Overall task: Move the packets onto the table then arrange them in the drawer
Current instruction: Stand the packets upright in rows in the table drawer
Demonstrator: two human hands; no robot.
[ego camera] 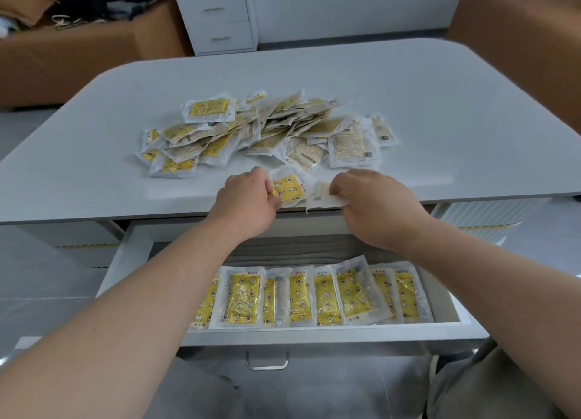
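Note:
A loose heap of yellow-and-clear packets (261, 129) lies on the middle of the grey table (94, 179). At the table's near edge my left hand (248, 198) pinches a yellow star-printed packet (290, 189) by its left end. Beside it my right hand (374, 201) pinches a pale packet (320, 195) turned back side up. Both packets rest on the table edge, overlapping a little. Below, the open drawer (125, 261) holds a row of several yellow packets (314, 296), face up and overlapping, along its front.
A small white two-drawer cabinet (220, 19) stands behind the table. Brown sofas (78, 50) flank it on both sides. The drawer's metal handle (267, 360) hangs above my knees. The drawer's rear half shows bare grey liner.

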